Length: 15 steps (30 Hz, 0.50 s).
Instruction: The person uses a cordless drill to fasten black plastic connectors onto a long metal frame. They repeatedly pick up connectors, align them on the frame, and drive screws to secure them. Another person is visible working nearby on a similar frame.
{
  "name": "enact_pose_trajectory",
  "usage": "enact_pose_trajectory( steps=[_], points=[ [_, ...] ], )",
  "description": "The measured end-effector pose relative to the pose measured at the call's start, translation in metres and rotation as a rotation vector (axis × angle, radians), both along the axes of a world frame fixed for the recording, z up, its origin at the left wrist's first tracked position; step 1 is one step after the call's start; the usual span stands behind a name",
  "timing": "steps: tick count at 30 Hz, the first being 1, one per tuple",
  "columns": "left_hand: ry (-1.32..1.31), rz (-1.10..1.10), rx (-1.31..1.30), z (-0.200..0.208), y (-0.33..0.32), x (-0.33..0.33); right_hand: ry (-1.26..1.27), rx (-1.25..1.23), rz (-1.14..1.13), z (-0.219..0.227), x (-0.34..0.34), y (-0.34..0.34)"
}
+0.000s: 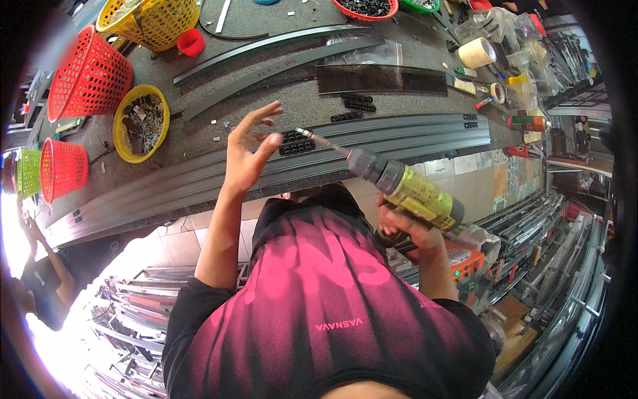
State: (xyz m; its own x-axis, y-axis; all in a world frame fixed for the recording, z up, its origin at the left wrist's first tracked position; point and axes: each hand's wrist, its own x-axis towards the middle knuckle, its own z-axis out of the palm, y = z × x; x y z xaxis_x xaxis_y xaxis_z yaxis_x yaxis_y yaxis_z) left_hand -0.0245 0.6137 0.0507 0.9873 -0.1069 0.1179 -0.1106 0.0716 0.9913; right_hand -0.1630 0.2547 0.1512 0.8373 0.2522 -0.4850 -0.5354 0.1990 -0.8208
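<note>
My right hand (407, 223) grips the handle of a yellow-green and black power drill (419, 193). Its long thin bit points left, and something small and pale, perhaps a screw, sits at the tip. My left hand (249, 156) is raised with thumb and fingers apart, holding nothing I can see. Close by its thumb are small black ribbed pieces (296, 146), lying on long grey metal profiles (399, 136) along the near bench edge. The drill tip hovers over or beside these black pieces; contact cannot be told. More black ribbed pieces (359, 103) lie just beyond.
A yellow bowl of small metal parts (164, 139) stands left, near red perforated baskets (90, 73). Loose grey strips (266, 71) and a dark flat plate (382, 80) lie farther back. A tape roll (477, 53) and spray can (528, 124) are right. Another person (50, 279) is far left.
</note>
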Motion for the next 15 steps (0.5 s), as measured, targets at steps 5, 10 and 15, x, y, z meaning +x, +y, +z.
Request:
enact_pose_trajectory(
  steps=[5,10,15],
  points=[
    [-0.27,-0.051,0.651,-0.02,-0.013,0.02,-0.17,-0.314,0.129,0.0,0.042,-0.016],
    [-0.223,-0.154,0.656,-0.037,-0.018,0.029,-0.095,-0.409,0.213,-0.005,0.066,-0.011],
    [-0.192,-0.143,0.637,-0.047,-0.016,0.029,-0.123,-0.52,0.288,-0.009,0.071,-0.003]
  ],
)
